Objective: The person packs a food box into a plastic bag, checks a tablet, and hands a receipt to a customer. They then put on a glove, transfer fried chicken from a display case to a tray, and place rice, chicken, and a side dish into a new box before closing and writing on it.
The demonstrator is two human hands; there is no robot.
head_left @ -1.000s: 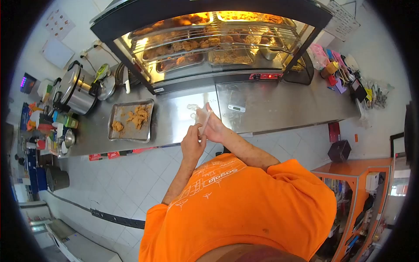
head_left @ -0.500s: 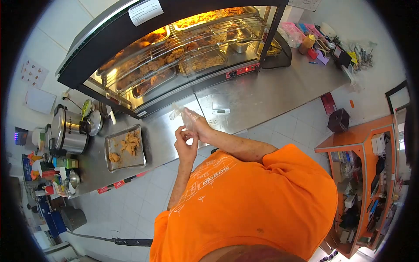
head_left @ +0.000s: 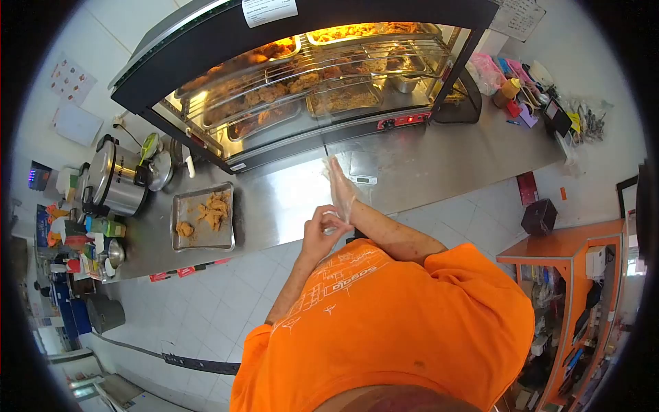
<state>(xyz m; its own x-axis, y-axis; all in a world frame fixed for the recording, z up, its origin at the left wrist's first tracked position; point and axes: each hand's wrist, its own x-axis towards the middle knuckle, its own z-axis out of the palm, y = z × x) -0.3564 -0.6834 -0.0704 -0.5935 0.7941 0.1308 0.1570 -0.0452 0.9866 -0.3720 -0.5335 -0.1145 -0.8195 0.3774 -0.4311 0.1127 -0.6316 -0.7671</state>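
Note:
A clear disposable plastic glove (head_left: pixel 338 180) covers my right hand (head_left: pixel 342 193), whose fingers are stretched out and held together, pointing toward the warming cabinet. My left hand (head_left: pixel 325 229) is bare; its thumb and fingers pinch the glove's cuff by my right wrist. Both hands are above the front part of the steel counter (head_left: pixel 274 206). A small digital scale (head_left: pixel 362 180) lies on the counter just beyond my right hand. Off to the left, a metal tray (head_left: pixel 199 242) holds several pieces of fried chicken (head_left: pixel 213 210).
A lit glass warming cabinet (head_left: pixel 316 127) with trays of fried food stands along the back of the counter. At the left are a large steel cooker (head_left: pixel 118 180) and a pot lid (head_left: pixel 162 170). A sauce bottle (head_left: pixel 508 90) and clutter occupy the right end. An orange shelf unit (head_left: pixel 570 248) stands at right.
My left hand has drawn the glove's cuff back toward my right wrist, and my right fingers have straightened further into it. The view has shifted, so the counter appears moved slightly right.

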